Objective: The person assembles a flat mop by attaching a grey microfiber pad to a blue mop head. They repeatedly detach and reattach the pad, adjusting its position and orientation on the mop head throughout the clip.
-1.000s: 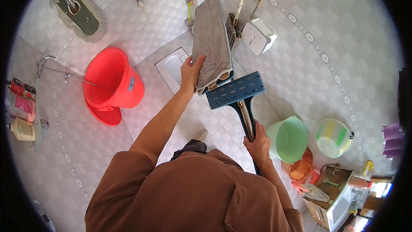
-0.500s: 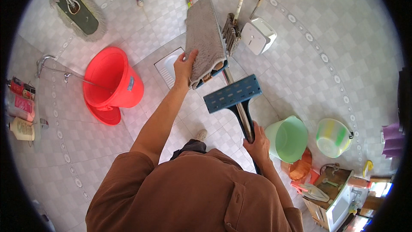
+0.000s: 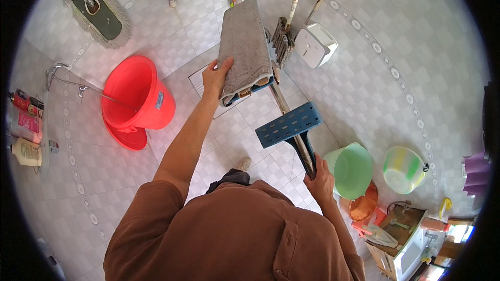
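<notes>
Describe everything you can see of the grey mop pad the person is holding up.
The mop pad is a long grey rectangle of fuzzy, towel-like cloth on a blue backing, with pale rollers showing at its near end. It is raised and tilted, its far end toward the tiled wall. The left hand grips its near left edge. A metal pole runs from beneath it.

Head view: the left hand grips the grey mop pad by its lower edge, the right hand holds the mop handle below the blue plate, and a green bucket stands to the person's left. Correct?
Not quite. The bucket on the person's left is the red bucket; the green bucket stands on the right, beside the right hand. The rest holds in the head view: the left hand grips the grey mop pad, and the right hand holds the mop handle below the blue plate.
</notes>
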`<state>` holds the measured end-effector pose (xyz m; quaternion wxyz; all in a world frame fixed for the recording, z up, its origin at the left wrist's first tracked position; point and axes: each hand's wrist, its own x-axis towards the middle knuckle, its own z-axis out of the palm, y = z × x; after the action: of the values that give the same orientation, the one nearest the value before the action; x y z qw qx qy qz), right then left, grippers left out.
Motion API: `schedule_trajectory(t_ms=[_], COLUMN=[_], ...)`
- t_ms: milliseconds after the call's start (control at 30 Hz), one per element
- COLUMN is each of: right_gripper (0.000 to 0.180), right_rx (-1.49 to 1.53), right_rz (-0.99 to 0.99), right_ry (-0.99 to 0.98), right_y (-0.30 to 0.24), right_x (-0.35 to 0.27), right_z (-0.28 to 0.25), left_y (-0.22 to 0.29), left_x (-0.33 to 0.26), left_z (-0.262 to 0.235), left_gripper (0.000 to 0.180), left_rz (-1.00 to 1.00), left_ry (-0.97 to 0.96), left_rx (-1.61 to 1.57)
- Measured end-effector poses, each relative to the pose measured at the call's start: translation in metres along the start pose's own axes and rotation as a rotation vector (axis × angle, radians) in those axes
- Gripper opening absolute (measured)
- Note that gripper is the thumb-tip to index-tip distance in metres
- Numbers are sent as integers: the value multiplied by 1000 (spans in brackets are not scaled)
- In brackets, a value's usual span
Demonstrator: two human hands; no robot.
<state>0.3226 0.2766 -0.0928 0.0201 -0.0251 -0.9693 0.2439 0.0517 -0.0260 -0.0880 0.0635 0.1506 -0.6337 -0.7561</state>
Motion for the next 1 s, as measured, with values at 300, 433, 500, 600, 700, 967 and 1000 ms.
schedule_trajectory(t_ms=[300, 433, 500, 600, 700, 967, 1000], right_gripper=[62, 64, 65, 66, 63, 60, 60], right_rx=[408, 588, 607, 552, 400, 316, 316], right_rz=[5, 174, 180, 123, -23, -123, -99], right_ry=[-89, -280, -317, -296, -180, -111, -122], right_y=[-4, -24, -27, -34, -34, -48, -51], right_x=[5, 9, 11, 11, 12, 18, 20], right_z=[-12, -28, -33, -49, -55, -56, -57], left_y=[4, -23, -38, -59, -71, -63, -64], left_x=[5, 30, 25, 20, 14, 1, 1], left_z=[8, -18, -14, -15, -19, -9, -14], left_gripper=[47, 27, 27, 43, 51, 39, 38], left_rz=[-168, -273, -338, -417, -376, -478, -472], left_ry=[-198, -711, -688, -792, -943, -749, -582], left_rx=[-246, -834, -1072, -1344, -1403, -1136, -931])
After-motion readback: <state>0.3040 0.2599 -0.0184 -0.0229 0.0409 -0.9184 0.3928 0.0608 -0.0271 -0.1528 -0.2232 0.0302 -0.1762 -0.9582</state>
